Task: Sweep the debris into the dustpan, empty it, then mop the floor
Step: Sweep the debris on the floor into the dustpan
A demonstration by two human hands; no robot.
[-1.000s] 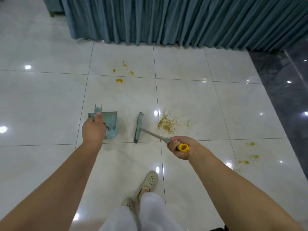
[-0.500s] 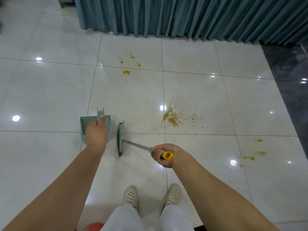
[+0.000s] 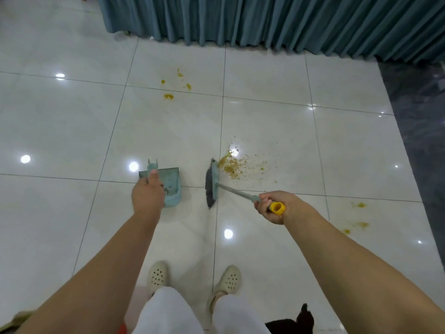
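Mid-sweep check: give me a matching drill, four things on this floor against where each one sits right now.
Things:
1. dustpan
2. broom head
3. crumb pile
4. yellow cap

Places:
A. at the broom handle's end, in the right hand
B. floor just right of the bristles
C. between pan and crumbs
D. under the left hand, which grips its handle

Pairs: 1-D, 2-C, 3-B, 4-A
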